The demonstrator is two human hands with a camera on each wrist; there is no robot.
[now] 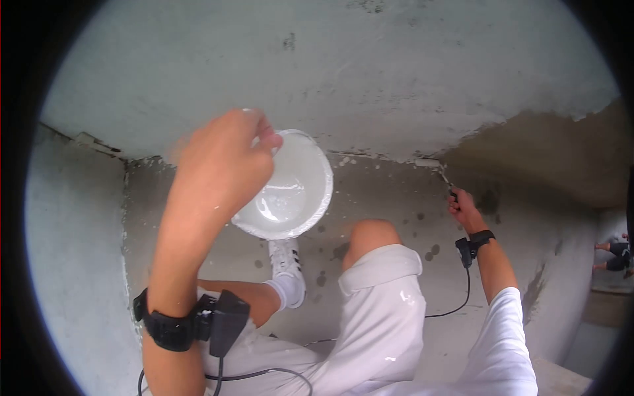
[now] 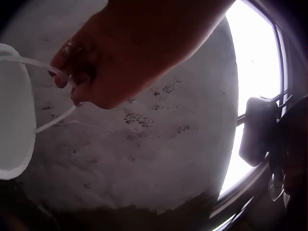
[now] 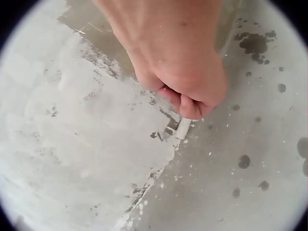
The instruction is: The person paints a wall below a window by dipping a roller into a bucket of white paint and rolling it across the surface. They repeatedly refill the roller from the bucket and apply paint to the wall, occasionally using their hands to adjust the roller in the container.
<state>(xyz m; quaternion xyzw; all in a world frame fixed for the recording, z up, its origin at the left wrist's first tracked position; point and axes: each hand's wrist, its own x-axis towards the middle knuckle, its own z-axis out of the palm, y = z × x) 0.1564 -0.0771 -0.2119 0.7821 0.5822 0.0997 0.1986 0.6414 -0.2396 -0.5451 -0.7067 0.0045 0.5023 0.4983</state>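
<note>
The left hand (image 1: 228,155) has its fingers curled round the thin white handle (image 2: 65,74) of a white bucket (image 1: 320,191); white liquid lies in the bucket. At the right, the right hand (image 1: 466,210) grips a small paint roller by its dark handle. The white roller head (image 1: 428,163) touches the foot of the wall where it meets the floor. In the right wrist view the right hand (image 3: 185,82) hides the handle, and part of the white roller head (image 3: 183,129) shows below the fingers.
The wall (image 1: 370,79) is coated whitish, with bare brown-grey at the right. Dark spots and white specks mark the floor (image 1: 442,224). The person's shoe (image 1: 285,264) stands beneath the bucket, and a cable (image 1: 456,309) runs from the right wrist. Another person's legs (image 1: 614,257) show at far right.
</note>
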